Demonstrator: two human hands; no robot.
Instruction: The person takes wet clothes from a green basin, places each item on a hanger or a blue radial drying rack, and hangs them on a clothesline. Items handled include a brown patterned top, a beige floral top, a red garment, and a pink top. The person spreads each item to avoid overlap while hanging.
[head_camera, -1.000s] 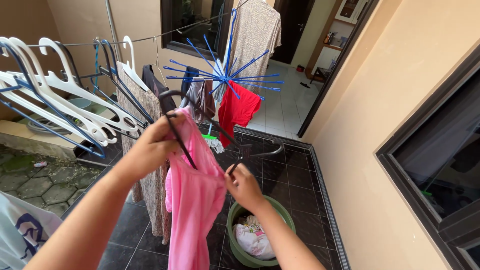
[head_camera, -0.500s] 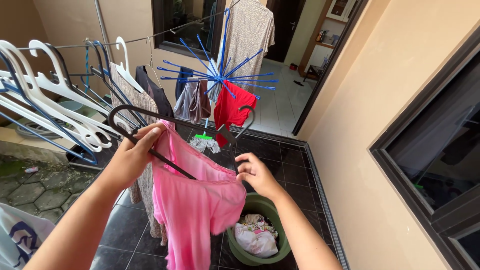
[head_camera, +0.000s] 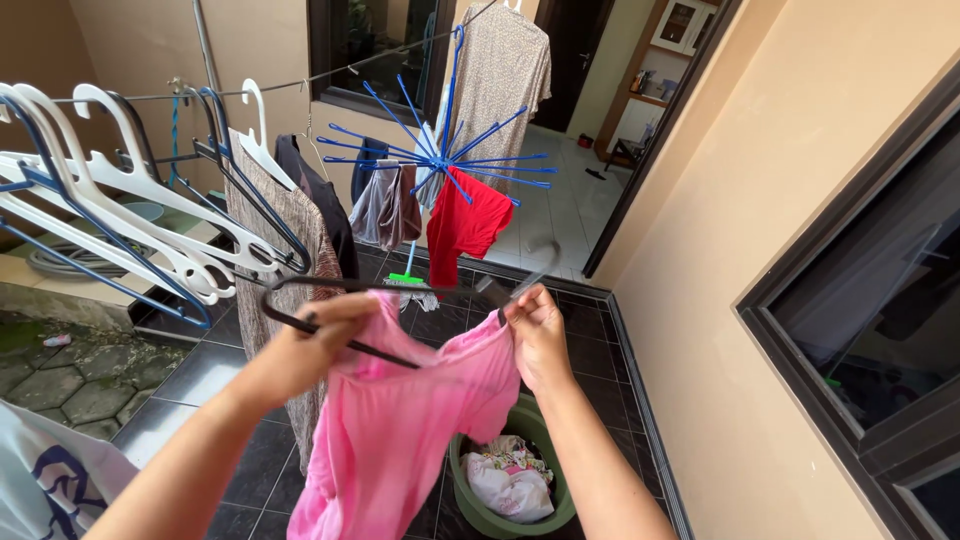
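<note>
hanger (head_camera: 400, 300) work looks roughly half done: left hand (head_camera: 320, 345) is closed on the black hanger's arm with pink garment (head_camera: 410, 440) over that shoulder, while right hand (head_camera: 535, 330) pinches the garment's other shoulder, not yet seated. garment hangs at six o'clock from both grips. green basket (head_camera: 480, 505) of laundry sits below, at five o'clock.

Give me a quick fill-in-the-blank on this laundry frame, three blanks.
1. Both hands, the left hand and the right hand, hold a pink garment on a ____ hanger.
2. The basin on the floor is ____.
3. The cloth hanging from the blue radial dryer is ____.

Missing words: black; green; red
</note>
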